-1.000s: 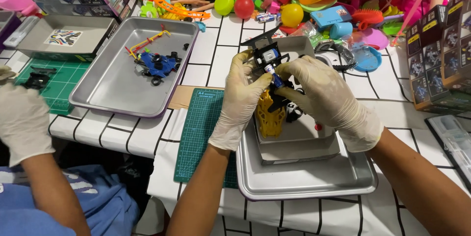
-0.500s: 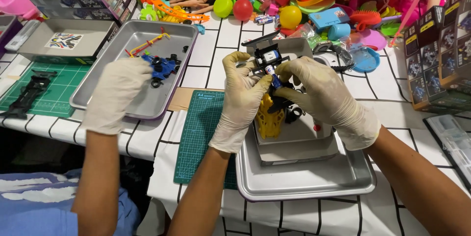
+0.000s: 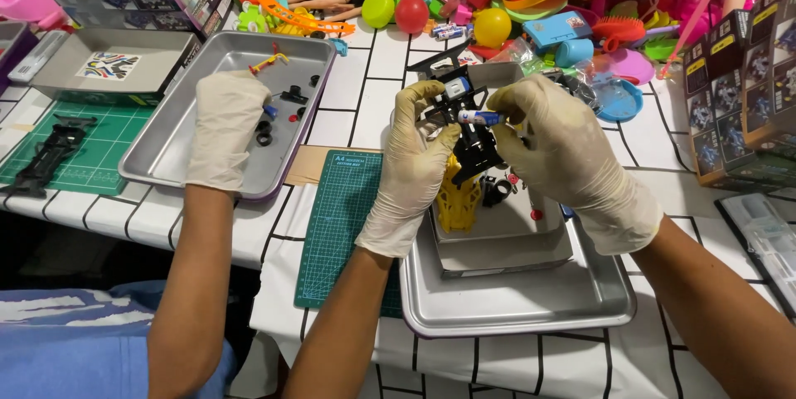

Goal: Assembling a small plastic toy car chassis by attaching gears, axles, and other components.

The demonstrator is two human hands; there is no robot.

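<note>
Both gloved hands, L (image 3: 412,169) & R (image 3: 570,159), pinch black toy chassis (image 3: 474,144).

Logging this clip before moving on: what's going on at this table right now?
A person in pale gloves holds a small black toy car chassis in both hands, left hand and right hand, above a stack of metal trays. A yellow car body stands in the top tray. To the left, a co-worker's gloved hand reaches into another metal tray holding small loose parts. Colourful toys crowd the far side of the table.
</note>
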